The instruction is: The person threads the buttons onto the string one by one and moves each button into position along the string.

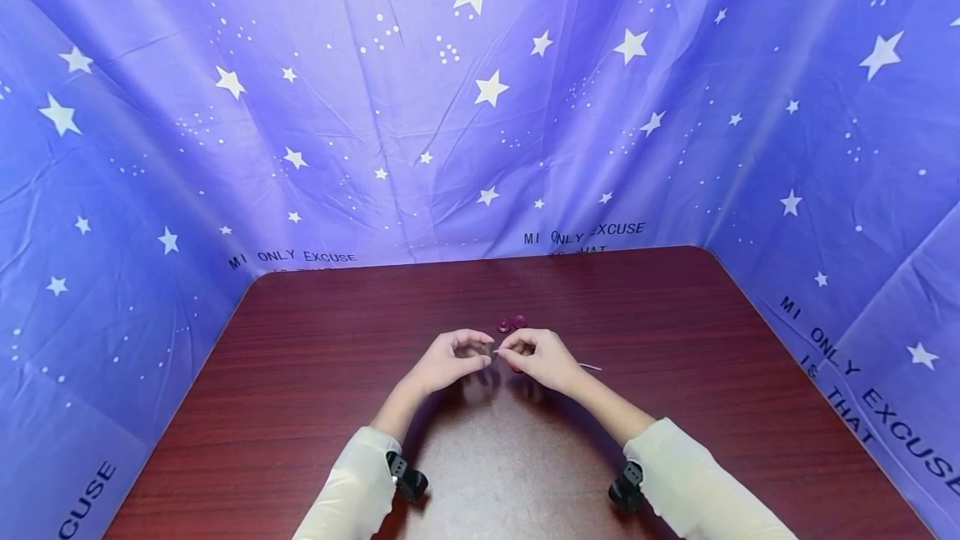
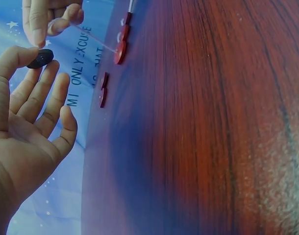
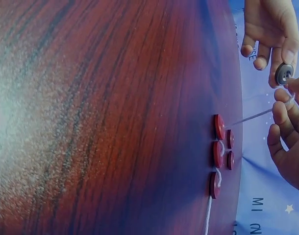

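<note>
Over the table's middle my two hands meet. My left hand [image 1: 480,354] pinches a dark grey button [image 3: 285,74] between thumb and forefinger, its other fingers spread. My right hand [image 1: 506,350] pinches the end of a thin white thread [image 3: 257,116] and holds it right next to that button. The thread runs down to three red buttons [image 3: 217,153] strung in a row on the table, and its tail [image 1: 592,367] trails off to the right. In the left wrist view the dark button [image 2: 40,58] sits at my left fingertips, just below my right hand [image 2: 59,24].
Two smaller red buttons [image 3: 230,149] lie loose beside the strung ones, just beyond my hands [image 1: 512,323]. The dark wooden table [image 1: 675,440] is walled at the back and on both sides by a blue star-printed cloth [image 1: 480,107].
</note>
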Demonstrator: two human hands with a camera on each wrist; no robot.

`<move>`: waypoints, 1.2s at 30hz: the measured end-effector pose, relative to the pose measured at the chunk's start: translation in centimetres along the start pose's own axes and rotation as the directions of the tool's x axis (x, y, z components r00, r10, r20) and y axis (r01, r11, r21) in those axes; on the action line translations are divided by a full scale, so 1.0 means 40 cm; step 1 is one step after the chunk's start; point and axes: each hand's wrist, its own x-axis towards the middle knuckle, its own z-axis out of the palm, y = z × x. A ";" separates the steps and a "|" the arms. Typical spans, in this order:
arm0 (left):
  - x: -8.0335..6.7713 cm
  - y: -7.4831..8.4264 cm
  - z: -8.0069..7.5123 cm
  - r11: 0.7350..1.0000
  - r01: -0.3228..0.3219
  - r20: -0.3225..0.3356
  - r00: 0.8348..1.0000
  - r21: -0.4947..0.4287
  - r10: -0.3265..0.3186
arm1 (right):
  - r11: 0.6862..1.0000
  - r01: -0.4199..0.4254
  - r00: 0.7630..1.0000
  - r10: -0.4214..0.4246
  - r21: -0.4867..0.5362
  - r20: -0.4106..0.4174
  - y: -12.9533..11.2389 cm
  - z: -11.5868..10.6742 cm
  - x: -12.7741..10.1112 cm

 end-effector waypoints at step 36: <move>0.003 -0.003 0.010 0.998 -0.003 0.011 1.000 0.055 0.003 | 0.999 0.004 1.000 -0.003 -0.052 0.025 0.006 0.001 -0.006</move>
